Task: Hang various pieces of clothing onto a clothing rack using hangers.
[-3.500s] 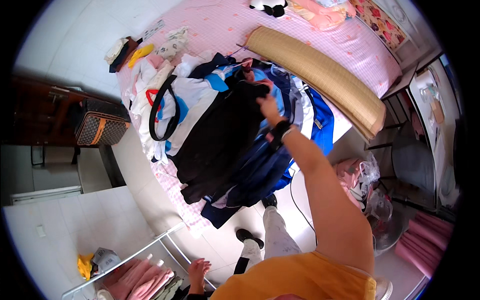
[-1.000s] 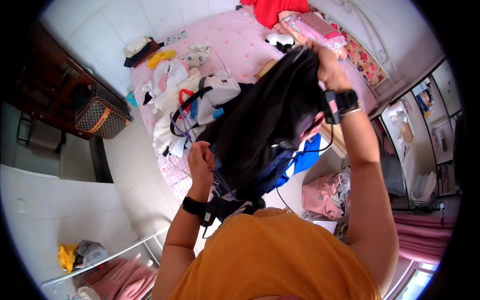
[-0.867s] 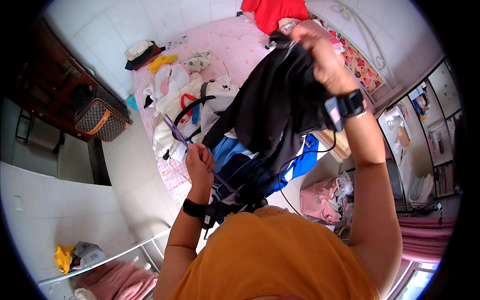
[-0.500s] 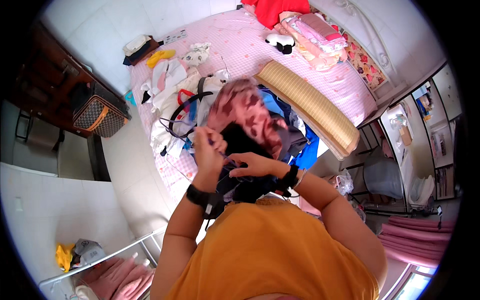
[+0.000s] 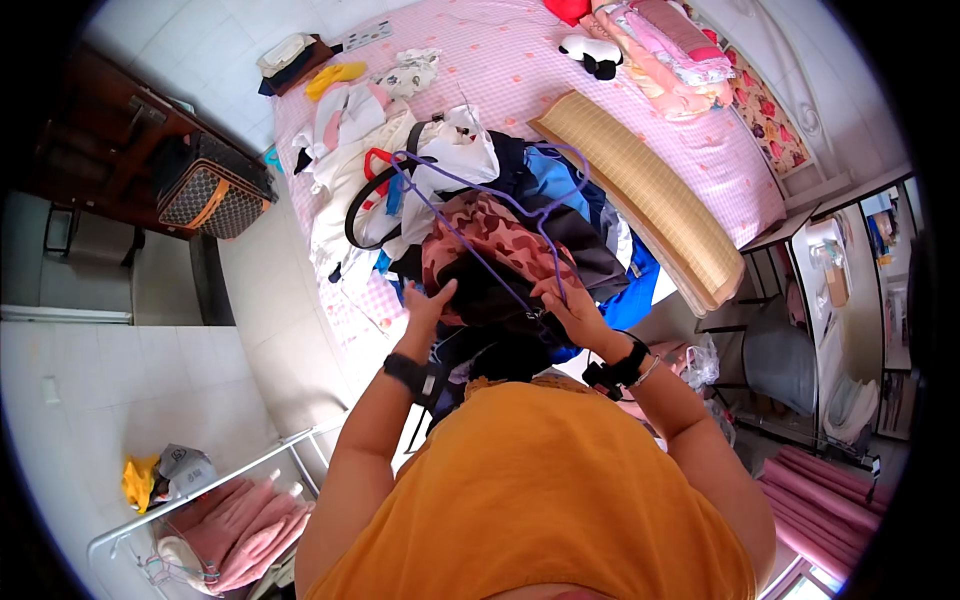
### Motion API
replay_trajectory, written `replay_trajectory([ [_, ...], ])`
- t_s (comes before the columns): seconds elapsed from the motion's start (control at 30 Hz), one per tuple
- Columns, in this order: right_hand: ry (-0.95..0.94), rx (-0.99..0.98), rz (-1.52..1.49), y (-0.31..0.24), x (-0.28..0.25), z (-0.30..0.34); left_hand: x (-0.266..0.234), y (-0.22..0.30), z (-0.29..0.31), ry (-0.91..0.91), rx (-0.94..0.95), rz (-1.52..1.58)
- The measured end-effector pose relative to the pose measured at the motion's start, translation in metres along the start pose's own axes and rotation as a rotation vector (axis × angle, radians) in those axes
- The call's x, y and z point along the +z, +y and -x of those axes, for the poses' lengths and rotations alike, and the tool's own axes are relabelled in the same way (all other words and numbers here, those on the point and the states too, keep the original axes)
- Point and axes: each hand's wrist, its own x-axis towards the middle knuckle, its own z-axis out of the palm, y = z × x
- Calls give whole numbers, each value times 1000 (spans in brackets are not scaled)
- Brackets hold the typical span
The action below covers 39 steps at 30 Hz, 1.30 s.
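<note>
- While both hands work close in front of the chest, the left hand [image 5: 428,303] grips the near left edge of a dark garment [image 5: 490,300], its fingers curled over the cloth.
- The right hand [image 5: 568,308] is closed on the same garment's right edge, and a purple wire hanger [image 5: 480,205] runs down to that hand; whether the fingers also pinch the wire cannot be told.
- The dark garment sits bunched between the two hands, just above the orange shirt [image 5: 540,490] of the person, at the near edge of the bed.
- A pink camouflage-patterned cloth [image 5: 490,232] lies right behind the garment, touching it, with the hanger's loop arching over it.
- Each wrist carries a black band.
- Beyond lies a heap of clothes on the pink checked bed [image 5: 620,110]: white pieces [image 5: 450,150] to the left, blue ones [image 5: 560,175] to the right.
- A long rolled straw mat [image 5: 640,190] lies slantwise on the bed, right of the heap.
- A brown patterned bag [image 5: 205,190] stands on the floor left of the bed, well apart from the hands.
- A rack with pink cloth [image 5: 225,525] stands at lower left.
</note>
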Motion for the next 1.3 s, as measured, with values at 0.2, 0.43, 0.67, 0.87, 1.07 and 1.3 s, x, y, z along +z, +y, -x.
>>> replay_trajectory([
  [0.2, 210, -290, 65, 8, 2, 5, 4, 35, 9, -463, -680, 748],
  [0.43, 238, -71, -731, -29, -57, -19, -35, 79, -17, -348, -148, 498],
  [0.67, 155, -165, 176, -53, -79, 28, -39, 96, -43, -386, -320, 818],
  [0.87, 218, -172, 199, 5, -11, 15, -28, 180, 9, -364, 132, 455],
  [1.07, 299, -24, -578, -22, -27, 3, -55, 250, 19, -443, 1232, -19],
  [1.3, 692, -390, 123, -53, -70, 7, -38, 232, -21, -406, 1234, -421],
])
